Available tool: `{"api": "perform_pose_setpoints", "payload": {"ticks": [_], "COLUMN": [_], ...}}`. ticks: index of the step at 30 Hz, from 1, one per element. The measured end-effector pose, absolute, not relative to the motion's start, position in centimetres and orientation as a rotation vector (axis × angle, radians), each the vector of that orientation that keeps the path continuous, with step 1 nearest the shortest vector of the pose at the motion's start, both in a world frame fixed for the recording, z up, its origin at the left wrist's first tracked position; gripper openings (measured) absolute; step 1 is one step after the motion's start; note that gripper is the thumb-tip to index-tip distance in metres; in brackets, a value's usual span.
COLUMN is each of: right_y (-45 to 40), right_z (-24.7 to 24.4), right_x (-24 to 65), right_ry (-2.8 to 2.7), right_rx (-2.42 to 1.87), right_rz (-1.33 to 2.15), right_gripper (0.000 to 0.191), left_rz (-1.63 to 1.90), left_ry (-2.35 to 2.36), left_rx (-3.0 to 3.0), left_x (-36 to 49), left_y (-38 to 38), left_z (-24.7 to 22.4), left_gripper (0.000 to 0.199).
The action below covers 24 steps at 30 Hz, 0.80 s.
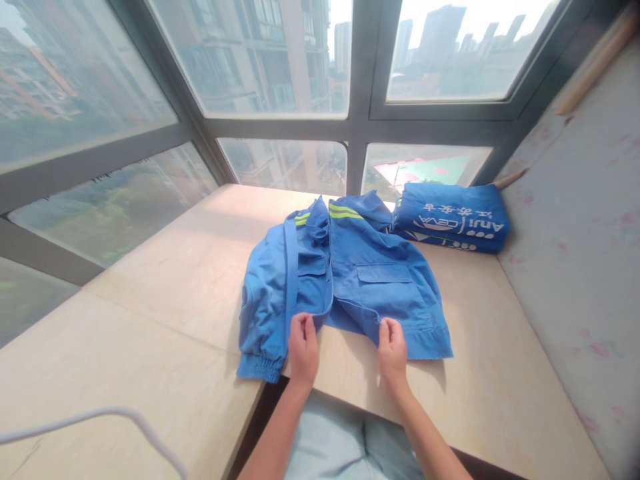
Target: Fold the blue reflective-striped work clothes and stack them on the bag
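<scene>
A blue work jacket [380, 293] with yellow-green stripes lies spread on the pale tabletop, its collar end away from me. Pinched at the lower edge of its left front panel is my left hand [303, 347]. My right hand [393, 347] grips the bottom edge of the right front panel, fingers closed on the cloth. The front gapes between my two hands. One sleeve [265, 300], with a gathered cuff, lies folded down along the left side. The other sleeve is not visible.
Folded blue garments [453, 217] with white lettering are stacked at the back right by the papered wall [580, 267]. A white cable [115, 412] curves across the near left. Windows [280, 127] border the back and left of the tabletop [165, 293].
</scene>
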State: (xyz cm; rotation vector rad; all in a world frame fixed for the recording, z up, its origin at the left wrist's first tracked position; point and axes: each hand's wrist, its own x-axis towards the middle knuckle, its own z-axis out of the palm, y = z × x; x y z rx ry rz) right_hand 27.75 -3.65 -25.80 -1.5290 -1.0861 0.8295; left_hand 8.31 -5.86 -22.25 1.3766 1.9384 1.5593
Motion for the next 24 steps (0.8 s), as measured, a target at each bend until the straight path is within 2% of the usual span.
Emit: {"api": "perform_pose_setpoints", "payload": {"ticks": [5,9,10,13,15,18,24], "right_y": [-4.3,-5.1,-5.3,-5.9,-6.1,-6.0,-5.7], "right_z": [-25.7,-25.1,-24.9,-24.8,-25.0,-25.6,-25.8], "right_x": [26.1,26.5,26.7,27.3,27.5,27.7,28.3], "right_ry": [-1.598,-1.982,-2.060,-2.220,-2.240,-2.190,-2.154], "right_rx": [-1.359,-1.188,-1.158,-1.128,-1.148,-1.192,-1.216], "right_rz": [0.726,0.545,0.494,0.363,0.312,0.277,0.266], "right_gripper": [0.034,0.025,0.027,0.044,0.038,0.024,0.030], "left_rz": [1.013,0.789,0.752,0.679,0.635,0.601,0.739], "left_ry": [1.742,1.935,2.014,2.224,2.287,2.309,1.970], "left_rx": [2.220,2.390,2.389,2.343,2.334,2.352,2.479], "left_x": [10.5,9.4,8.7,6.2,4.2,1.2,-1.3], "left_y": [-7.5,-8.9,-9.2,-9.5,-9.3,-8.6,-7.8], "left_z": [-23.2,-23.4,-23.3,-23.0,-22.8,-22.7,-23.4], "left_gripper": [0.021,0.035,0.037,0.041,0.042,0.032,0.025]}}
